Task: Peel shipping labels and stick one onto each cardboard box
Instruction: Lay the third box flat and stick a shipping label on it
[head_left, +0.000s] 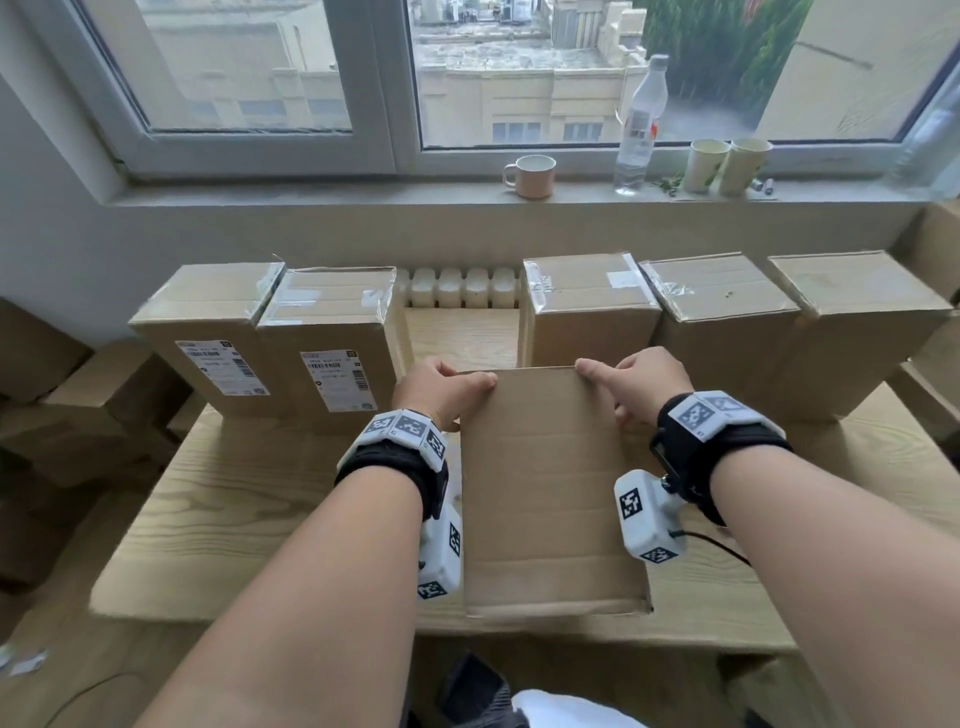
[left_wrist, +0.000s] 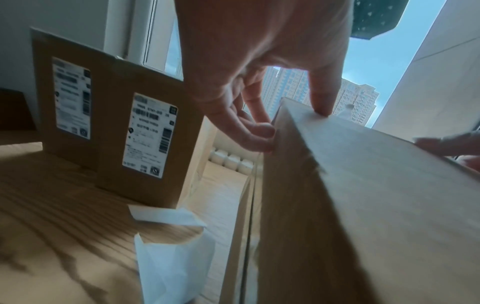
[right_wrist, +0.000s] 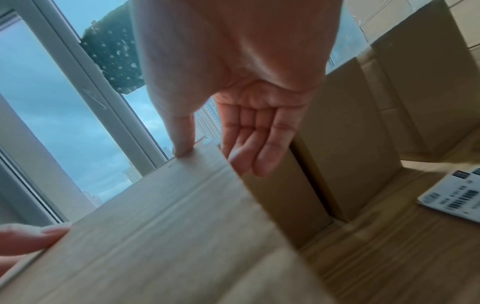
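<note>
Head view: both hands grip a plain cardboard box (head_left: 550, 483) at the worktop's (head_left: 260, 519) centre, left hand (head_left: 436, 395) on its 11 o'clock corner, right hand (head_left: 639, 382) on its 1 o'clock corner, thumbs on the top face. Two labelled boxes (head_left: 322, 343) stand at 10 o'clock, three unlabelled boxes (head_left: 722, 322) at 2 o'clock.

Left wrist view: thumb (left_wrist: 323, 96) presses the held box's top, curled fingers (left_wrist: 249, 133) press its side; white backing paper (left_wrist: 171, 257) lies at 7 o'clock.

Right wrist view: thumb (right_wrist: 183, 133) sits on the top edge, fingers reach down the side; a loose shipping label (right_wrist: 454, 195) lies at 3 o'clock.
</note>
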